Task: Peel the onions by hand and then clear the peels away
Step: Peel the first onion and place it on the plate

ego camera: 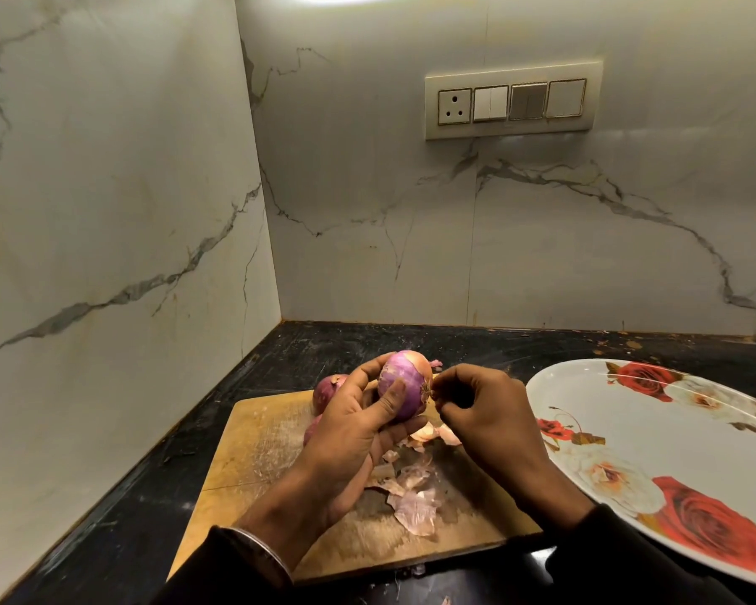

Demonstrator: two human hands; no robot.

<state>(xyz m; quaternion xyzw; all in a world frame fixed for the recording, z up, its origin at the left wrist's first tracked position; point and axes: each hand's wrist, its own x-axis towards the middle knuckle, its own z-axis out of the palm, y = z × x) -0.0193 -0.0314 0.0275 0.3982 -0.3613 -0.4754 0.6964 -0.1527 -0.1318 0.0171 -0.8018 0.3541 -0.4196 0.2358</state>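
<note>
Purple onion [402,382] sits gripped in our left hand [350,423]; our right hand [483,412] pinches its skin. Two more onions [327,393] lie at the wooden board's [254,447] far edge, peels [413,495] mid-board, one plate [673,451] right.

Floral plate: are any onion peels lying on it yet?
No, the floral plate holds nothing; the peels lie on the cutting board.

A worn rectangular wooden cutting board [254,451] lies near the front edge of the black stone bench [119,495], a white oval plate printed with red roses [655,434] sits toward the right edge, and a cream switch-and-socket panel [512,104] is mounted on the marble-patterned wall [411,211] behind.
</note>
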